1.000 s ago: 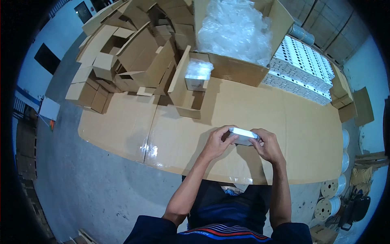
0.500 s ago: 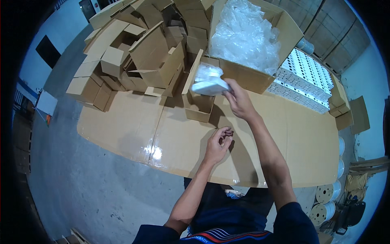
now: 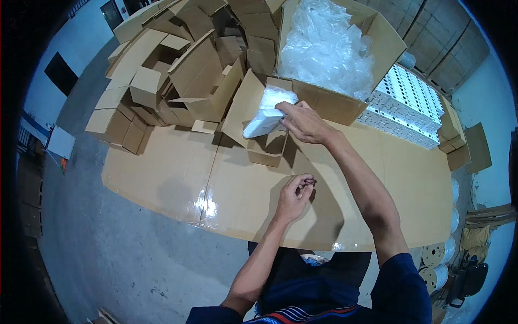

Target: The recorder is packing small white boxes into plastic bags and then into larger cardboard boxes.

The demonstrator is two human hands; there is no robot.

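Reaching toward the small open brown cardboard box, my right hand pinched a white item in crinkly clear plastic wrap right at the box's mouth, tilted as if to slide in. My left hand hovered nearer me than the box, fingers curled around something too small to identify, above the glossy cardboard-covered table. A large carton of clear plastic bags stood just behind the box.

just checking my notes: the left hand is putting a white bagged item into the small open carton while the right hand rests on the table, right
Not quite: the head view shows the right hand putting the white bagged item into the small open carton, and the left hand resting on the table.
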